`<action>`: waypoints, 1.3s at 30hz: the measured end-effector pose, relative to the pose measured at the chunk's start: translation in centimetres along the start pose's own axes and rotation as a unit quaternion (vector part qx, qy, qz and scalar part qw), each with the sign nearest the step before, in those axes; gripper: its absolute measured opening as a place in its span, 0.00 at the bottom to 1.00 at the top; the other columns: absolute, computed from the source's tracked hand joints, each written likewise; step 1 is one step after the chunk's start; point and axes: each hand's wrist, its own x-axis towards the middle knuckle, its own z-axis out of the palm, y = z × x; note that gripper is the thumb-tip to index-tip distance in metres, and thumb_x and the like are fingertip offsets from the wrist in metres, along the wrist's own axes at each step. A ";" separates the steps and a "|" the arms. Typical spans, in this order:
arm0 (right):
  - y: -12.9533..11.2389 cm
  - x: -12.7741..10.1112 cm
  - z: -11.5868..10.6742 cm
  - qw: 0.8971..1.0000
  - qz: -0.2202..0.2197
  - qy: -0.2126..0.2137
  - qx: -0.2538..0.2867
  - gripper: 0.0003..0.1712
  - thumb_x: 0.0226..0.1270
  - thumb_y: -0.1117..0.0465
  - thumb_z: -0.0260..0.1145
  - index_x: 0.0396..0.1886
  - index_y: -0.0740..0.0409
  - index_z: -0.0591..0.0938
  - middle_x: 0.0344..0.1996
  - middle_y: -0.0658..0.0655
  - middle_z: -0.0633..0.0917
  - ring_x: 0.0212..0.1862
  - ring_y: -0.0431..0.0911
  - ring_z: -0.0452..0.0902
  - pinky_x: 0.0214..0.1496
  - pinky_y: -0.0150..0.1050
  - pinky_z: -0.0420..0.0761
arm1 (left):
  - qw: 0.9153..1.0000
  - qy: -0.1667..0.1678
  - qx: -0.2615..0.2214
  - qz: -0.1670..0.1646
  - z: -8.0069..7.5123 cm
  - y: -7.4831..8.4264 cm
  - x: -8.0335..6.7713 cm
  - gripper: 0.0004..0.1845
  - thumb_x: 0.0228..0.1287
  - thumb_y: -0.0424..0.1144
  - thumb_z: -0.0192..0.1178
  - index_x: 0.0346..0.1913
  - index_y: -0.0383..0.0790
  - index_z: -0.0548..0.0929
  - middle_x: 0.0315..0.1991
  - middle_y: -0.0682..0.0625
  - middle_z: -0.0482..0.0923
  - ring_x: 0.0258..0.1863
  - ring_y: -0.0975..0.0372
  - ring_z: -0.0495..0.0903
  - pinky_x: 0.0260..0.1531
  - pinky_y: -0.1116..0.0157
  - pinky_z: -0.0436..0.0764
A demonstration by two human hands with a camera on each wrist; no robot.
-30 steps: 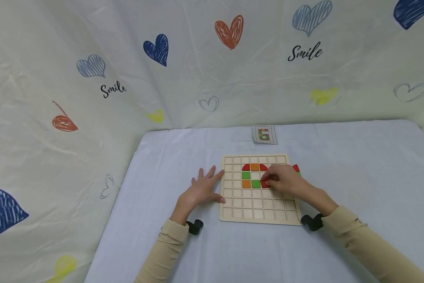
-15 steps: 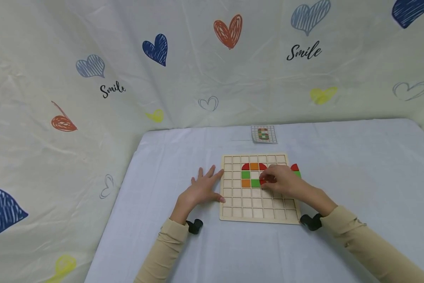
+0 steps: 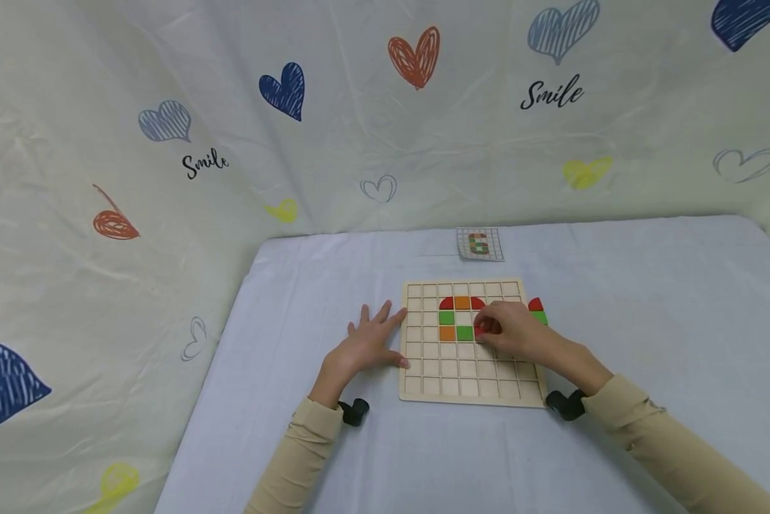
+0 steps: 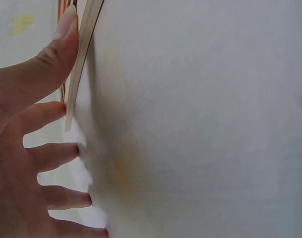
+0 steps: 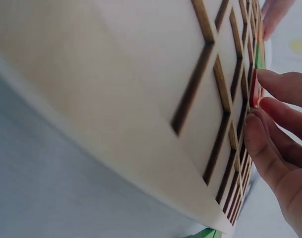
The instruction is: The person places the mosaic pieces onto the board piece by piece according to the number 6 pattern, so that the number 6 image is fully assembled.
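Observation:
A square wooden grid board [image 3: 468,389] lies on the white cloth. My left hand [image 3: 367,344] is spread flat at its left side, thumb and index fingertip touching the edge; the left wrist view shows the thumb [image 4: 64,47] against the board's side. With curled fingers my right hand [image 3: 516,330] pinches a red tile [image 5: 254,89] at a cell right of a green tile [image 3: 465,333]. An orange tile [image 3: 447,333] sits left of that green one. Above are another green tile [image 3: 446,318] and a row of a rounded red tile [image 3: 446,303], an orange tile [image 3: 462,303] and a second red tile [image 3: 478,303].
A small printed card [image 3: 480,245] with a coloured grid pattern lies behind the board. Off the board's right edge, partly behind my right hand, are a loose red piece [image 3: 536,305] and a green piece [image 3: 539,316]. A heart-patterned curtain [image 3: 333,143] hangs behind the table.
My right fingers have shifted slightly over the same cell, covering more of the red tile than one second ago. The left hand and the board have stayed in place.

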 end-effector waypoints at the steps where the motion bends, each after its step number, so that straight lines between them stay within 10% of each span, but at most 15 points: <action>1: 0.0 -0.1 -0.1 1.000 0.002 0.002 0.000 0.08 0.58 0.66 0.71 0.38 0.61 0.84 0.27 0.49 0.83 0.31 0.40 0.74 0.33 0.31 0.77 | 1.000 0.000 0.000 0.001 0.0 0.0 0.0 0.53 0.50 0.54 0.72 0.77 0.55 0.54 0.79 0.46 0.41 0.75 0.35 0.34 0.66 0.29 0.47; 39: 4.8 -7.3 -3.4 0.993 0.061 0.081 -0.056 0.11 0.55 0.64 0.73 0.38 0.64 0.84 0.32 0.55 0.84 0.31 0.42 0.75 0.28 0.30 0.76 | 1.000 0.003 0.006 -0.008 0.3 0.0 0.3 0.53 0.49 0.54 0.73 0.77 0.58 0.54 0.80 0.48 0.40 0.76 0.36 0.33 0.67 0.30 0.46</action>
